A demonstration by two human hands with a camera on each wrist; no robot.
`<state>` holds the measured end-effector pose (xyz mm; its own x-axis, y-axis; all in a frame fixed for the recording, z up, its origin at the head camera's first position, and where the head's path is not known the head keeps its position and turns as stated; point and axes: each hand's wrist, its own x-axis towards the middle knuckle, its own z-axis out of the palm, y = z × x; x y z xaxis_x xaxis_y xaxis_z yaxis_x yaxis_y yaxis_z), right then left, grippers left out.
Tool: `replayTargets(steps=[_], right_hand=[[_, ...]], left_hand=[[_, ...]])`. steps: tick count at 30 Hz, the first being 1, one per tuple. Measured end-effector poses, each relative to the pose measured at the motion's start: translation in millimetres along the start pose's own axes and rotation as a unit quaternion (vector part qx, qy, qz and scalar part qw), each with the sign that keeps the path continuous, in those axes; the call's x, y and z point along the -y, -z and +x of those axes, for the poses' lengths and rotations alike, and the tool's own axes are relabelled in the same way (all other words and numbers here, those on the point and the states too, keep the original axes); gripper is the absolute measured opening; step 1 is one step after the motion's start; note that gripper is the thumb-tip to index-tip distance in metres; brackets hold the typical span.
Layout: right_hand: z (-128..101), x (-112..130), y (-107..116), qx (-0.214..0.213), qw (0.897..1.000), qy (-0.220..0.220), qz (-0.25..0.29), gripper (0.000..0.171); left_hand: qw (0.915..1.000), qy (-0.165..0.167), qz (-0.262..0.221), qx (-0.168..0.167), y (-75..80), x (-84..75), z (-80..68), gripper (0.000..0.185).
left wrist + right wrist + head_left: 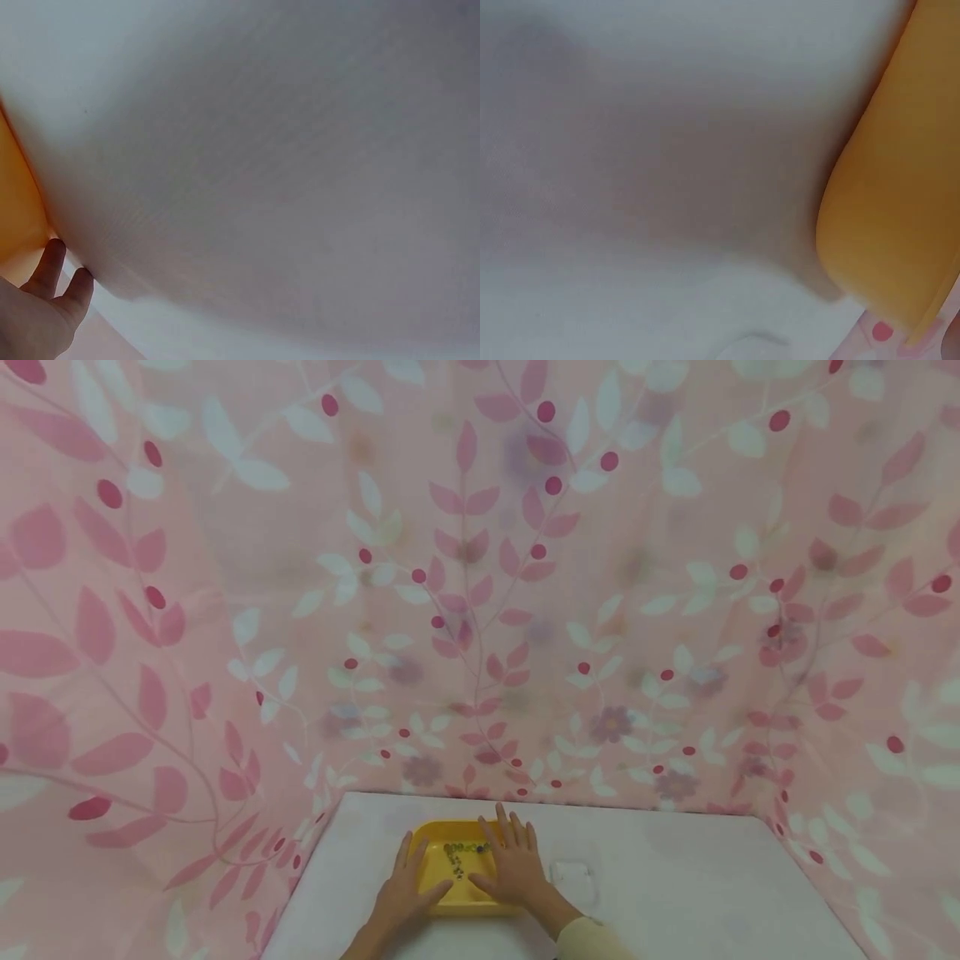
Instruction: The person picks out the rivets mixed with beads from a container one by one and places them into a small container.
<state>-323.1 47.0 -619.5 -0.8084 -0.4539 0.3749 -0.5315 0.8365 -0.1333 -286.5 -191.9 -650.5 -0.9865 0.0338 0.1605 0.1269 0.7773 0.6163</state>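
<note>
A yellow tray [465, 910] lies on the white table in the head view. Inside it, several small glass marbles [454, 860] form a row near the far wall and a slanting line towards the middle. My left hand [403, 893] is at the tray's left side, thumb over the tray, fingers stretched forward. In the left wrist view, two fingertips [51, 259] rest low beside the yellow wall. Over the right part of the tray my right hand [517, 872] is spread, hiding that side. The right wrist view shows mostly the tray's outer wall [885, 195].
A clear, squarish plastic piece [573, 881] lies on the white tabletop [690, 893] to the right of the tray. Pink leaf-patterned cloth [480, 610] hangs behind the table and along both sides.
</note>
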Motion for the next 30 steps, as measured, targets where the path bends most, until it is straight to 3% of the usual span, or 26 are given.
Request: replayTargets(steps=[8, 20, 30], right_hand=[[-1.8, 9.2, -15.1, 0.022, 0.999, -0.02, 0.015, 0.094], [7.7, 8.2, -17.4, -0.008, 0.999, -0.015, 0.04, 0.102], [6.1, 8.5, -19.1, -0.016, 0.999, -0.019, 0.044, 0.099]], left_hand=[[0.9997, -0.017, -0.001, -0.019, -2.0, 1.6, -6.5, 0.091], [0.9982, -0.043, -0.001, -0.042, -2.6, 1.3, 1.2, 0.09], [0.9993, -0.028, -0.007, -0.023, -1.9, -0.6, -0.9, 0.088]])
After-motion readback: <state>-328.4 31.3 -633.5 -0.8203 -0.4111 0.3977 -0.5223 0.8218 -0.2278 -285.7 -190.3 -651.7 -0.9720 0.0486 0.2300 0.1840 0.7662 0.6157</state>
